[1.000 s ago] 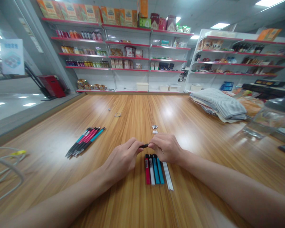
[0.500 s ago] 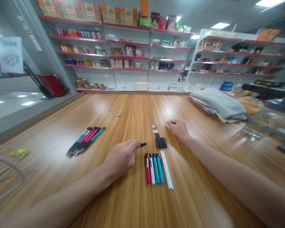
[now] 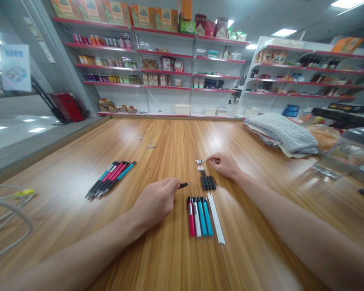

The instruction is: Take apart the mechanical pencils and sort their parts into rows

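From across the table, what caught my eye was how close the silver tips lay to the person's right hand. They sat just left of its fingertips, a small fanned cluster with each piece's long axis running roughly near to far. The right hand was plainly the nearer one; the left hand was nearer the person and farther left. The right thumb and forefinger were curled close towards each other, though I couldn't tell whether they met or had something tiny between them.

The left fingers were clamped on a black pen part, holding it above the wood, left of the black grips. Its long axis ran mostly left to right, and the narrow end pointed right and slightly to the far side. From that end, the tips lay to the far right.

Small white pieces lay between the tips and the grips. On the near side of the grips stood a row of coloured barrels, black ends far, with thin white rods just to their right, all stretched near to far. Well to the left, a bunch of pens slanted, silver points near and left.
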### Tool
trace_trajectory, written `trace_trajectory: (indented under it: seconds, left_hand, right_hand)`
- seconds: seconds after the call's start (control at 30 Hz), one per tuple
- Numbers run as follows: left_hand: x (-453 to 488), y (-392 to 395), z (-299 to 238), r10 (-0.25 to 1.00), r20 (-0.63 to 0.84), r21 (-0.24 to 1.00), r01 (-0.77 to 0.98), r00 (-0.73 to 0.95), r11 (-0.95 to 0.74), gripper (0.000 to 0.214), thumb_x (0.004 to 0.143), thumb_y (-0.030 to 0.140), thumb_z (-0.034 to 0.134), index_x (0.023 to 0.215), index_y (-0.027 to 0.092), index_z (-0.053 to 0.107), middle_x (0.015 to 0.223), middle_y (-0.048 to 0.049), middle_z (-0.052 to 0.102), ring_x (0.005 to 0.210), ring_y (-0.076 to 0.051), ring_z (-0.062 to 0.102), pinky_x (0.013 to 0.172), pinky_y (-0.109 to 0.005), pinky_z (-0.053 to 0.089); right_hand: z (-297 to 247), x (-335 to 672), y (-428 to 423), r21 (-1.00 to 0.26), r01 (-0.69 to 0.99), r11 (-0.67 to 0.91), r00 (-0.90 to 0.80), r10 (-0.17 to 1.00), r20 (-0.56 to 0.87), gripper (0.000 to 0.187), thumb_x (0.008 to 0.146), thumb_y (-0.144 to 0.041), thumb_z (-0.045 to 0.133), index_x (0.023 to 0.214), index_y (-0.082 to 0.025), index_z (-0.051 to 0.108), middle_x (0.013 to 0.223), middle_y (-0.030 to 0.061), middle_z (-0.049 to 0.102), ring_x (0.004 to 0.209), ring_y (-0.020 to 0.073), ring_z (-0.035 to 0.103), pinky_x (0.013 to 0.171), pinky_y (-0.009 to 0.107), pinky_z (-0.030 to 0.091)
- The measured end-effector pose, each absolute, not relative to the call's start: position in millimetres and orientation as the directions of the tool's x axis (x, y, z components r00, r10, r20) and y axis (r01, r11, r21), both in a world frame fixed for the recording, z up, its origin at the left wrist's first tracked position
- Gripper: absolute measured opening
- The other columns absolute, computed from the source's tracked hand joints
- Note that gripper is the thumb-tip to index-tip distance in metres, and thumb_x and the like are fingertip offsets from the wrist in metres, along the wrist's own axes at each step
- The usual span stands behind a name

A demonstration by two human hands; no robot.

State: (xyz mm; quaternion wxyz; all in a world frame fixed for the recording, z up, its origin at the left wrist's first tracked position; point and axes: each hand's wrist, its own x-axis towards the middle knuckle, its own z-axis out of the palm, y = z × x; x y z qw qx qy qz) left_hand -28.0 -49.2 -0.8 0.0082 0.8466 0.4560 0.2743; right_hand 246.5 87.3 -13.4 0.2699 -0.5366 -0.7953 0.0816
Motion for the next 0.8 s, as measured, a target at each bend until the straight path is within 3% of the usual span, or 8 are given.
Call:
trace_trajectory:
  seconds: [0.2, 0.5, 0.8]
  left_hand:
    - [-27.6, -49.0, -1.1, 0.774, 0.468, 0.281, 0.758, 0.427, -0.588, 0.019, 0.092, 0.016, 0.04, 0.098, 0.017, 0.057, 0.083, -0.005, 0.064, 0.071, -0.016, 0.061, 0.064, -0.027, 0.046]
    - [-27.5, -48.9, -2.0, 0.751, 0.479, 0.247, 0.752, 0.454, -0.611, 0.019, 0.092, 0.017, 0.04, 0.097, 0.017, 0.058, 0.081, -0.0051, 0.063, 0.072, -0.016, 0.061, 0.065, -0.027, 0.048]
    - [-27.0, -50.3, 0.6, 0.761, 0.454, 0.244, 0.757, 0.463, -0.606, 0.019, 0.093, 0.018, 0.039, 0.094, 0.017, 0.057, 0.081, -0.0045, 0.063, 0.069, -0.015, 0.06, 0.062, -0.026, 0.046]
  right_hand:
    - [-15.7, 250.3, 93.4, -0.449, 0.839, 0.307, -0.107, 0.903, 0.417, 0.03, 0.08, -0.024, 0.049, 0.099, -0.02, 0.072, 0.088, 0.0045, 0.071, 0.075, 0.0152, 0.062, 0.067, 0.024, 0.043]
    - [-11.5, 245.4, 88.4, -0.384, 0.843, 0.376, -0.247, 0.906, 0.345, 0.025, 0.081, -0.023, 0.05, 0.091, -0.023, 0.073, 0.088, 0.0017, 0.071, 0.076, 0.0146, 0.061, 0.071, 0.024, 0.043]
    - [-11.3, 238.5, 85.7, -0.382, 0.791, 0.478, -0.339, 0.862, 0.376, 0.024, 0.08, -0.021, 0.053, 0.093, -0.02, 0.073, 0.087, 0.0031, 0.069, 0.072, 0.012, 0.058, 0.069, 0.023, 0.043]
